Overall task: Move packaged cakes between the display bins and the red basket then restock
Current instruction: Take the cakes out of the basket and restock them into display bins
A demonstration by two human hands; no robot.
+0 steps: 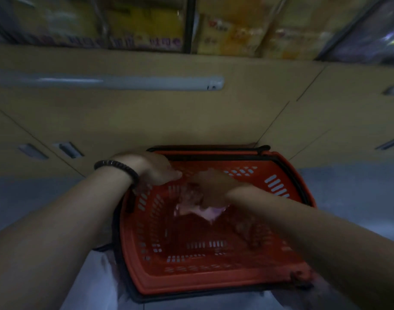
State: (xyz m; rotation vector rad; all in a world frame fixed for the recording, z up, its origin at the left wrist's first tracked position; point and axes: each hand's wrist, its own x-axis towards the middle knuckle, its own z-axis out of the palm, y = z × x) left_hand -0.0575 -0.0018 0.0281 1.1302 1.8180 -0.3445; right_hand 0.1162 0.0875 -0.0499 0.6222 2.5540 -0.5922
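Grey floor [352,198] down there, red basket [214,280] sitting on it, right beneath the fingers [171,174], up against the cabinet [147,121].

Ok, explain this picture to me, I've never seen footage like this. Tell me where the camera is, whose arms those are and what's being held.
There is no machine here. This is one picture from a camera worn on a person's head, looking down, so the two arms coming in from the bottom are that person's own. The left hand, with a dark bracelet at the wrist, is at the far left corner of the red basket; the blur hides whether it grips anything. The right hand reaches into the basket and seems to grip a pink-wrapped package, probably one of the cakes. Behind the basket are beige cabinet doors, and above them shelves of yellow packs. The picture is dim and smeared by motion, so finer detail is lost.
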